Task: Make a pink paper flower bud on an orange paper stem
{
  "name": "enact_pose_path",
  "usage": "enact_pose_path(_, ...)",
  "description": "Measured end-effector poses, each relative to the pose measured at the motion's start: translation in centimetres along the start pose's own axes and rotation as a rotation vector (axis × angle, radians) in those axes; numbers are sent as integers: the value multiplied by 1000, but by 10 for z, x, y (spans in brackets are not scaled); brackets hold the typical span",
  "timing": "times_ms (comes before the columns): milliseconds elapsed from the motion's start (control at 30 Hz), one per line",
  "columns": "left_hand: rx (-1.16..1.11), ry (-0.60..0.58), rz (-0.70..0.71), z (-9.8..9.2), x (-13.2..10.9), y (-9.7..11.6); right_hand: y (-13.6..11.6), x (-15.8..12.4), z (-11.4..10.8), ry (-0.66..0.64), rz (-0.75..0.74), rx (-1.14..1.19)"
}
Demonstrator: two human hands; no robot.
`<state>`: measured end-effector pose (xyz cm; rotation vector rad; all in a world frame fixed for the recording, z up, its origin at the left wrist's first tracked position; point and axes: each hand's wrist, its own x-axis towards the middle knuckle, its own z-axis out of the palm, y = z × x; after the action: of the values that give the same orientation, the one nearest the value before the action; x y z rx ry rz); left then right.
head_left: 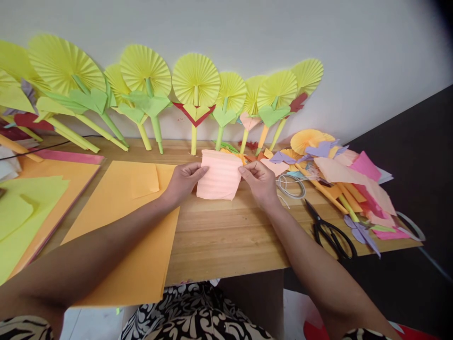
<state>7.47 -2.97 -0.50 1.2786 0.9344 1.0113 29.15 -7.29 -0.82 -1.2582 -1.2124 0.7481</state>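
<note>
A small pale pink sheet of paper point(219, 175) with faint crosswise creases is stretched between my two hands above the table. My left hand point(186, 182) pinches its left edge between thumb and fingers. On the opposite edge, my right hand point(260, 182) has the same kind of pinch. Beneath my left forearm lie large orange paper sheets point(134, 245), with a smaller orange piece point(146, 182) on top. To the right of my right hand are a white string loop with a roll of tape point(292, 189) and black-handled scissors point(329, 229).
Several yellow pleated paper fans point(196, 78) on rolled paper sticks lean against the wall point(247, 28). Yellow-green paper point(31, 208) lies at the left. Mixed paper scraps point(354, 179) are heaped at the right end of the wooden table point(226, 236), near its front edge.
</note>
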Motion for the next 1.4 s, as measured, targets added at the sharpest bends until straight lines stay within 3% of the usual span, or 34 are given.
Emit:
enact_pose_path(533,-2,-22,0,-1,0,1,1,1,2,-2,-8,75)
enact_pose_path(867,87,31,76,0,3,2,2,-1,7,43,-153,5)
enact_pose_path(967,116,55,120,0,3,0,2,0,9,16,-76,46)
enact_pose_path(1200,35,98,191,-7,10,-3,-19,-5,11,-297,407,198)
enact_pose_path(1267,5,105,223,-7,11,-2,-27,-11,10,-354,442,164)
enact_pose_path(1400,-38,118,234,-5,10,3,-36,-23,11,-288,425,112)
